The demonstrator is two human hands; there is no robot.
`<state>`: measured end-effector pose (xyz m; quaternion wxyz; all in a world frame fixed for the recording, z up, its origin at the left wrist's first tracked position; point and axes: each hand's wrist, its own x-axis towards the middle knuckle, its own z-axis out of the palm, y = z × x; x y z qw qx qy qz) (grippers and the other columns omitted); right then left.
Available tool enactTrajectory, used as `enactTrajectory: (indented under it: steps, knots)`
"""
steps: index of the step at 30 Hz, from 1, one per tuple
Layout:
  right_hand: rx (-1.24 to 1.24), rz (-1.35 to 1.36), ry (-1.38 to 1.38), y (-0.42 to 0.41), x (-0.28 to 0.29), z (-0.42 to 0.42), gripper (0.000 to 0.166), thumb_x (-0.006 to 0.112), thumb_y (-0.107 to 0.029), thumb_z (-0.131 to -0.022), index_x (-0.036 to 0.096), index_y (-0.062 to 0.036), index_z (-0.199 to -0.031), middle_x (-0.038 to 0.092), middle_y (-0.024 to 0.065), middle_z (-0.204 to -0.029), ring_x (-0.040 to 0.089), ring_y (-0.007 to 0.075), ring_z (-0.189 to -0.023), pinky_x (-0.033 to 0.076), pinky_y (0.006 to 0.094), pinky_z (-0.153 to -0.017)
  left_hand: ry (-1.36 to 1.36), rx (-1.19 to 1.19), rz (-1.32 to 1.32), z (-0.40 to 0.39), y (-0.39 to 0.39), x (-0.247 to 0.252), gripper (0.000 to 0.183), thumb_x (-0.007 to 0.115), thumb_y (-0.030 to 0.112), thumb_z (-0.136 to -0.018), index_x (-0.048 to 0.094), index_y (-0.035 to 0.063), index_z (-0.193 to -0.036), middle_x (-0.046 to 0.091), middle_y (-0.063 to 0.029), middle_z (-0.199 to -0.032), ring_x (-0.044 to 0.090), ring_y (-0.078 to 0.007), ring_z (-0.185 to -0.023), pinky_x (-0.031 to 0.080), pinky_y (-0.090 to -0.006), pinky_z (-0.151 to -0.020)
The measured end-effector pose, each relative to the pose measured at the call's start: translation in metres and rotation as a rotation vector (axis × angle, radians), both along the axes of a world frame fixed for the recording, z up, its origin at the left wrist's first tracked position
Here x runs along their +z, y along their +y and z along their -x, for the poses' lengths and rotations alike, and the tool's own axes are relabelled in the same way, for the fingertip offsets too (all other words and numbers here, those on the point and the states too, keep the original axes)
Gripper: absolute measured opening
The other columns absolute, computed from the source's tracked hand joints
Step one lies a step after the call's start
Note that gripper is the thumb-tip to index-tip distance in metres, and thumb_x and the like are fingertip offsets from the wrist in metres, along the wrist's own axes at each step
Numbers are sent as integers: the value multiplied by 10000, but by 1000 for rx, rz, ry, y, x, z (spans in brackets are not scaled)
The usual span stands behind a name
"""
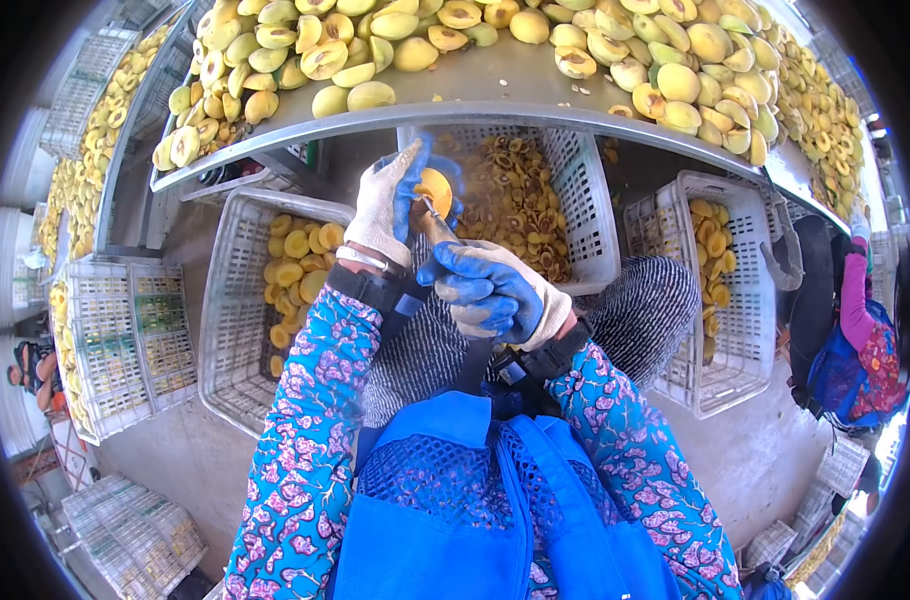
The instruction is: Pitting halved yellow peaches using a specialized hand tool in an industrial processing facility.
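Note:
Both of my hands wear white knit gloves with blue coated palms. My left hand (402, 195) holds a halved yellow stone fruit (435, 191), its rounded side or cut face not clear to me. My right hand (496, 289) is closed on the handle of a small pitting tool (436, 222), whose metal tip touches the fruit. Below the hands, a white plastic crate (590, 202) holds brown-yellow fruit scraps (526, 202). Above it, many halved fruits (324, 58) are heaped on a metal table (492, 75).
White crates with yellow fruit halves stand at the left (234, 300) and right (747, 300). The table's metal edge (455, 112) crosses in front. A strap (785, 247) hangs at the right, near a co-worker (867, 330). More crates (136, 532) stand lower left.

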<state>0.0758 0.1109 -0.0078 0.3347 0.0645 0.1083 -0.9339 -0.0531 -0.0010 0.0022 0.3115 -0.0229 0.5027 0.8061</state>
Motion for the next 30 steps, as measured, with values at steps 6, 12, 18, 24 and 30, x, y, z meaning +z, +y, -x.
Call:
enactTrajectory:
  steps: [6, 12, 18, 24, 30]
  knots:
    - [-101, 394, 80, -13, -25, -6, 337, 402, -261, -997, 511, 45, -1086, 383, -62, -548, 326, 32, -345, 286, 213, -324, -38, 107, 40, 7, 5, -20, 362, 623, 335, -874, 606, -25, -902, 626, -148, -693, 615, -259, -519, 525, -345, -462]
    - [-268, 309, 69, 7, -12, -16, 322, 405, -234, -995, 522, 57, -1066, 391, -36, -547, 318, 43, -330, 290, 215, -319, -109, 243, -120, 23, -16, -12, 383, 549, 401, -914, 618, 25, -912, 654, -113, -819, 636, -233, -724, 537, -343, -634]
    - [-553, -1344, -47, 30, -25, -21, 210, 507, -207, -937, 554, -45, -1063, 428, -26, -591, 404, 36, -454, 312, 199, -386, 199, 477, 49, 34, -126, -1, 250, 600, 226, -902, 615, 5, -1018, 662, -98, -867, 647, -201, -738, 539, -295, -605]
    - [539, -2105, 96, 46, -105, -43, 363, 560, -218, -847, 555, 29, -1112, 612, 293, -990, 574, 437, -990, 457, 475, -855, 955, 533, 1005, 87, -126, -16, 276, 705, 105, -769, 645, 21, -1024, 674, -65, -882, 623, -130, -760, 494, -262, -718]
    - [165, -2044, 34, 38, -58, -19, 382, 545, -284, -886, 512, 40, -1087, 618, 297, -950, 585, 436, -955, 458, 471, -816, 1177, -128, 1587, 171, -50, -8, 480, 670, 428, -769, 611, 41, -1048, 640, -174, -1034, 583, -341, -1007, 451, -402, -873]
